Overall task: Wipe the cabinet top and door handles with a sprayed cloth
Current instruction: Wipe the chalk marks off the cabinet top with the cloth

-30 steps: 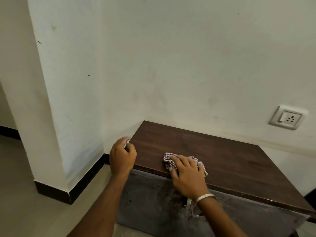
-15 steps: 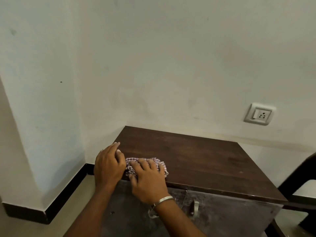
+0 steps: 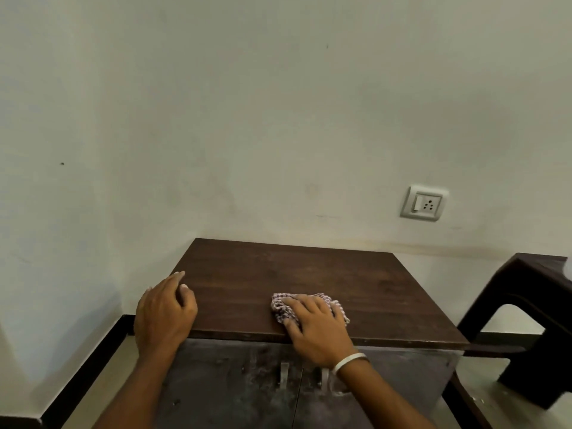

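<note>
Brown cabinet top [image 3: 309,274]: right hand [image 3: 315,328] flat atop checked cloth [image 3: 280,306]; left hand [image 3: 164,311] relaxed, apart.

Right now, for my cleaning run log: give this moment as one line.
stage: wiping top | right hand: presses cloth near front edge of cabinet top | left hand: rests at left corner | door handles: untouched

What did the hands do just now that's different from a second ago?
The right hand slid the checked cloth along the cabinet top: over beside the left hand, then back to the right. The left hand stayed resting at the top's left front corner. The door handles remain untouched.
</note>
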Available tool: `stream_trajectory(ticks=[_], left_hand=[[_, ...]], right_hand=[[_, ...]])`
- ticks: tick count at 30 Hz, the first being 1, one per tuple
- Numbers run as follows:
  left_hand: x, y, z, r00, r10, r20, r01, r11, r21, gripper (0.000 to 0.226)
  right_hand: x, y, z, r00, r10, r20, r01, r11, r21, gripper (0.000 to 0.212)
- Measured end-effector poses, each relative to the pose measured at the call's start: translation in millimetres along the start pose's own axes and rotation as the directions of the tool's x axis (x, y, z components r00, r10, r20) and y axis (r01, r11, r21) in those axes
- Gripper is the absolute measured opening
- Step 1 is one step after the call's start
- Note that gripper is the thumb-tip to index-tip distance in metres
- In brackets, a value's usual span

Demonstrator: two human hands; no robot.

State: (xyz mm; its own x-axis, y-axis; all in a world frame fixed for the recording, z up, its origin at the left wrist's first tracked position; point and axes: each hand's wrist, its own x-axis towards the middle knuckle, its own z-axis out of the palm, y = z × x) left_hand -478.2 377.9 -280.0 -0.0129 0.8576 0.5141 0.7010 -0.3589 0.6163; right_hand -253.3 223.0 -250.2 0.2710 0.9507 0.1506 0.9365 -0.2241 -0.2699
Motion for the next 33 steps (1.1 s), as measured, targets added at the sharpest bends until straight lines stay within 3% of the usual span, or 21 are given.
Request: stream_trajectory(ticks=[9, 15, 19, 24, 26, 29, 33], left_hand=[[-12.0, 35.4, 11.7, 0.996, 0.007, 0.089, -0.005, 1.0, -0.022, 0.04], [-31.8, 104.0, 25.2, 0.97, 0.026, 0.24, 0.03, 0.974, -0.226, 0.049], [-51.4, 152.0, 46.7, 0.923, 0.095, 0.374, 0.061, 0.921, -0.385, 0.041], [-76.5, 215.9, 65.5, 0.826, 0.204, 0.526, 0.107, 0.858, -0.502, 0.044], [-87.3, 236.2, 72.3, 0.764, 0.232, 0.602, 0.15, 0.844, -0.516, 0.049], [-100.1, 263.4, 74.8, 0.685, 0.231, 0.691, 0.259, 0.809, -0.528, 0.064], [-105.7, 295.0, 73.9, 0.565, 0.251, 0.786, 0.469, 0.686, -0.556, 0.081]], right_hand=[[-13.0, 89.3, -39.7, 0.976, 0.208, 0.064, -0.203, 0.976, -0.072, 0.049], [-23.9, 119.7, -63.1, 0.96, 0.254, 0.117, -0.239, 0.963, -0.127, 0.055], [-32.7, 123.5, -72.5, 0.976, 0.207, 0.062, -0.192, 0.964, -0.184, 0.053], [-33.9, 127.7, -79.8, 0.982, 0.169, -0.085, -0.185, 0.955, -0.231, 0.03], [-33.3, 133.0, -82.0, 0.971, 0.201, -0.132, -0.218, 0.967, -0.133, 0.027], [-34.7, 143.6, -92.9, 0.94, 0.267, -0.214, -0.23, 0.956, 0.185, 0.018], [-44.2, 151.7, -130.9, 0.934, 0.32, -0.161, -0.154, 0.765, 0.625, 0.015]])
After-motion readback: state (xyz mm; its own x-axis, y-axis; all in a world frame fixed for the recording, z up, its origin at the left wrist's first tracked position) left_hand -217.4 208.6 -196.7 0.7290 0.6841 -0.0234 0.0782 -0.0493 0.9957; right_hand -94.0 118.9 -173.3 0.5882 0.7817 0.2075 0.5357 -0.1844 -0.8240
